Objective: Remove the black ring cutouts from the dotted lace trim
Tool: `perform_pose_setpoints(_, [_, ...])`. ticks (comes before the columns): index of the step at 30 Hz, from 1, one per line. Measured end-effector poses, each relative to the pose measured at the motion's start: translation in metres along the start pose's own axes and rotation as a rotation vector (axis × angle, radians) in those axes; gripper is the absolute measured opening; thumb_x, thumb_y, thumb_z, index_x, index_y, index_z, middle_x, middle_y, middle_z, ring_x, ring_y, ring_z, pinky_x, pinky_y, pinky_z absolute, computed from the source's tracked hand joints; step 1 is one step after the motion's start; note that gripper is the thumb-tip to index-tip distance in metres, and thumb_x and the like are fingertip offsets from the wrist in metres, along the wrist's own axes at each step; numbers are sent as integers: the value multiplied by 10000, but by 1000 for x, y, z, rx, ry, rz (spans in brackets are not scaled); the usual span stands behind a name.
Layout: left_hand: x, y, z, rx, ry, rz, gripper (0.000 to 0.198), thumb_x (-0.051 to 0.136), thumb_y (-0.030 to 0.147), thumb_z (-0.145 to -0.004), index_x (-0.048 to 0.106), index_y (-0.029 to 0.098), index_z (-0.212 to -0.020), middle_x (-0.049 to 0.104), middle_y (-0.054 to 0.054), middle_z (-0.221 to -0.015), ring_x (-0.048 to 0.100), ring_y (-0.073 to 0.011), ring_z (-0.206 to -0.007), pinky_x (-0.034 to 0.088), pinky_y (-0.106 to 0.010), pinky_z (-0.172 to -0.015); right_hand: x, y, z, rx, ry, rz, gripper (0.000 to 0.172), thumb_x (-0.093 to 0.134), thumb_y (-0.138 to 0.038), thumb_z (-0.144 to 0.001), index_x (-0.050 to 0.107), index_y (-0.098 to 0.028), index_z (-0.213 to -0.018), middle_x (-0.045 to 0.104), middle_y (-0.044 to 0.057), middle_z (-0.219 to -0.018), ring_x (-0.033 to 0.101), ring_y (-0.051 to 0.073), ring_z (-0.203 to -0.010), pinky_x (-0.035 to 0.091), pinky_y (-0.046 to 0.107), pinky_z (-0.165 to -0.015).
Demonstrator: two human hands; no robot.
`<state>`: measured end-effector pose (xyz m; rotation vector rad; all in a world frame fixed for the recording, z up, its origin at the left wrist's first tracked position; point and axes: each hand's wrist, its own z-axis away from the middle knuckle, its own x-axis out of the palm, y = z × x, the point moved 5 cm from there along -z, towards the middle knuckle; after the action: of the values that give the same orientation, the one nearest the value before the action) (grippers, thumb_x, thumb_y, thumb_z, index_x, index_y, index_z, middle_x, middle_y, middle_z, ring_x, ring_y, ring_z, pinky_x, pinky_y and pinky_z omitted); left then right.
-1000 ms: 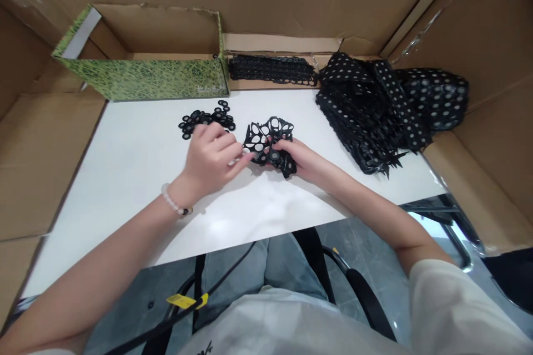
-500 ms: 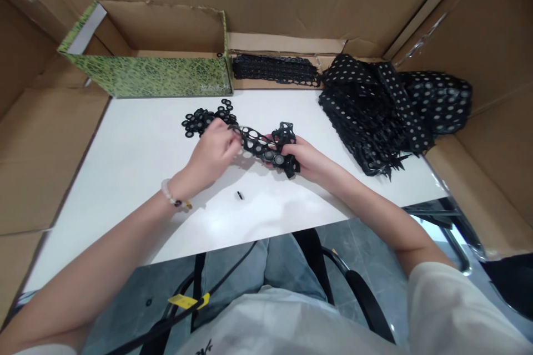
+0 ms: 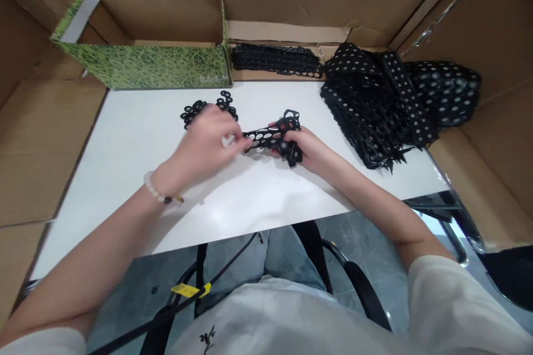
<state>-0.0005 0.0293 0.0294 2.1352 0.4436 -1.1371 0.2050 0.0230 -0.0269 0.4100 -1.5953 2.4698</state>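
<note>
Black perforated strip (image 3: 272, 136) is bunching in the clamped right hand (image 3: 306, 147); I cannot tell whether the left hand (image 3: 204, 147) is gripping it; green cardboard box (image 3: 144, 66) is standing at eleven o'clock.

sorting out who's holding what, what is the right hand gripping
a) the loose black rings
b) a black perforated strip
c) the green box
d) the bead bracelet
b, the right hand is closed around the black perforated strip, which stretches across toward the left hand.

A black strip (image 3: 266, 138) with pale holes shows mid-frame, a black heap (image 3: 375, 105) at 2 o'clock has white dots, and a box (image 3: 145, 66) at 11 o'clock is mottled green.
</note>
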Motion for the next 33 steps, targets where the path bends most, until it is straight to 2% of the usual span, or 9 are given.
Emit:
perform_pose_setpoints(2, [20, 47, 11, 322, -421, 286, 325, 607, 454, -1037, 724, 243, -818, 714, -57, -781, 625, -228, -809, 511, -379, -827, -1, -1, -1, -6, 13, -10, 496, 536, -99, -626, 650, -154, -1106, 722, 52, -901, 697, 214, -810, 628, 363, -763])
perform_pose_setpoints(3, [25, 62, 17, 408, -511, 315, 312, 611, 436, -1040, 723, 246, -819, 715, -53, -767, 630, -220, -795, 504, -358, -794, -1, -1, -2, -7, 15, -15, 487, 537, -100, -632, 650, -154, -1103, 719, 44, -889, 689, 204, -787, 623, 356, -755])
perform_pose_setpoints(5, [29, 70, 19, 411, -454, 285, 334, 599, 408, -1048, 689, 238, -776, 691, -49, -720, 616, -211, -739, 477, -344, -733, -1, -1, -2, -3, 5, -15, 477, 539, -101, -640, 650, -156, -1101, 717, 33, -873, 678, 193, -751, 616, 351, -751])
perform_pose_setpoints(6, [27, 66, 16, 353, -345, 245, 360, 576, 390, -1057, 661, 232, -745, 670, -46, -697, 601, -207, -709, 463, -345, -713, -1, 0, -2, -5, -6, -9, 472, 545, -104, -647, 650, -159, -1104, 719, 31, -869, 674, 191, -739, 615, 353, -754])
perform_pose_setpoints(9, [10, 38, 9, 85, 51, 102, 413, 506, 348, -1067, 571, 222, -680, 604, -37, -649, 562, -199, -655, 442, -351, -688, 3, 0, 2, -24, -51, 34, 433, 593, -137, -698, 655, -174, -1125, 725, 30, -846, 673, 193, -714, 613, 356, -746])
perform_pose_setpoints(12, [1, 16, 6, -107, 202, -9, 355, 514, 335, -1045, 581, 216, -717, 630, -47, -692, 592, -210, -698, 453, -358, -705, 7, 0, 7, -45, -105, 85, 401, 654, -188, -740, 665, -194, -1141, 743, 33, -856, 692, 203, -732, 600, 335, -710])
perform_pose_setpoints(18, [20, 11, 5, -171, 12, -14, 300, 559, 407, -999, 649, 206, -795, 710, -69, -788, 649, -256, -836, 471, -372, -736, 12, -3, 13, -122, -169, 111, 367, 722, -210, -739, 688, -215, -1105, 785, 36, -955, 737, 223, -942, 600, 353, -914])
perform_pose_setpoints(26, [26, 12, 7, -130, -43, -16, 395, 623, 540, -946, 526, 225, -728, 637, -48, -708, 611, -253, -772, 427, -359, -673, 17, -2, 15, -162, -231, 110, 448, 808, -235, -716, 676, -213, -1144, 783, 16, -931, 740, 222, -987, 592, 392, -983])
perform_pose_setpoints(33, [25, 12, 1, -21, -151, -11, 361, 383, 356, -1051, 584, 214, -787, 655, -87, -774, 612, -271, -830, 478, -395, -767, 13, -1, 10, -177, -172, 156, 415, 762, -163, -682, 707, -197, -1092, 775, 26, -957, 722, 212, -1004, 568, 373, -1004])
